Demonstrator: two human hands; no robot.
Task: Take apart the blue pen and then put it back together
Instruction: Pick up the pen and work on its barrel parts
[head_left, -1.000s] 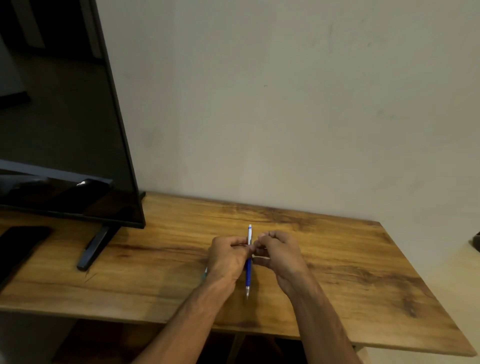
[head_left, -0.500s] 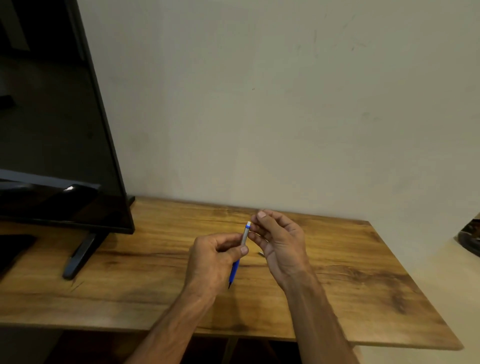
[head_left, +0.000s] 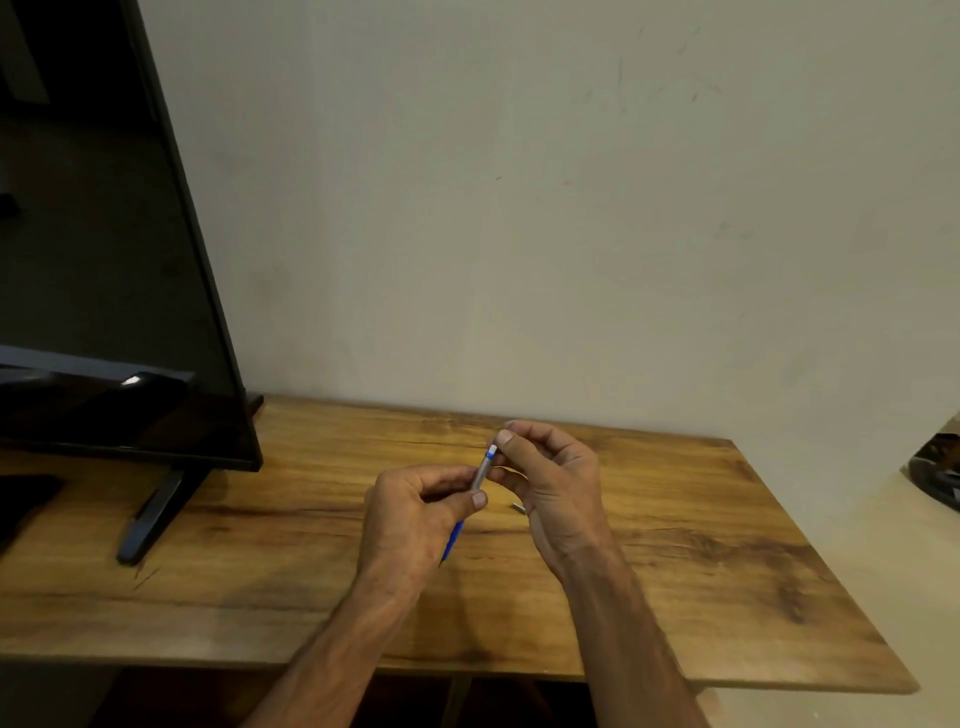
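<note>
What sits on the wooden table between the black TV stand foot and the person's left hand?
Nothing: in the head view, only bare wooden table lies between the black TV stand foot and the left hand.

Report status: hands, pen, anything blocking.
Left hand grips blue pen mid-barrel. Right hand pinches its top end. Pen held above wooden table. Nothing in the way.

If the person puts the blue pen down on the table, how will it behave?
The blue pen is thin and round, so it would probably roll on the smooth wooden table. It looks stiff and light: the left hand holds it with few fingers.
</note>
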